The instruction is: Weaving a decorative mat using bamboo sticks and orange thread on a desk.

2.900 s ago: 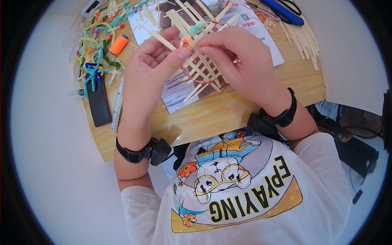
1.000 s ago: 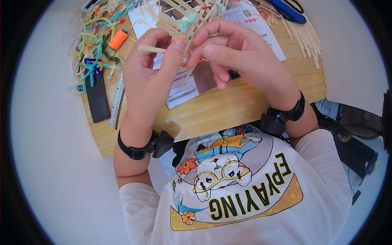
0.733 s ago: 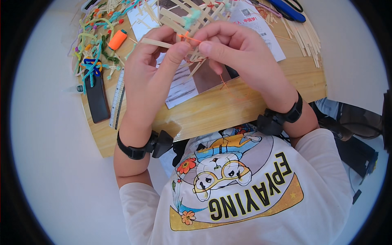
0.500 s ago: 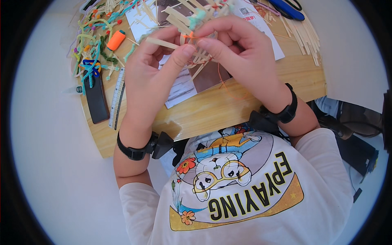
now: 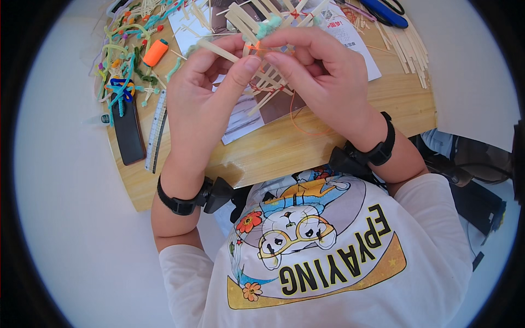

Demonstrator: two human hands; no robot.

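Between my hands is a lattice of pale wooden strips (image 5: 269,81), bound at crossings with red and orange thread; tufts of mint-green fuzzy stem (image 5: 268,25) sit on its far side. My left hand (image 5: 210,90) grips its left part, thumb pressed on the strips, with one loose-ended strip (image 5: 217,50) jutting out past the thumb. My right hand (image 5: 331,68) has its thumb and index finger pinched close to an orange-tied joint, where orange thread (image 5: 257,48) runs taut to the fingertips. Below that hand a slack loop of the thread (image 5: 307,133) trails over the table.
Printed sheets (image 5: 240,123) lie under the work on the wooden table (image 5: 273,153). At left are tangled fuzzy stems (image 5: 117,41), an orange marker-like piece (image 5: 156,53), a dark phone-shaped slab (image 5: 129,134) and a clear ruler (image 5: 157,131). Blue-handled scissors (image 5: 385,12) and loose strips (image 5: 407,49) lie right.
The lattice has tilted, so more of its crossed strips show below my fingers. The slack thread loop has shifted slightly. Both hands keep nearly the same place.
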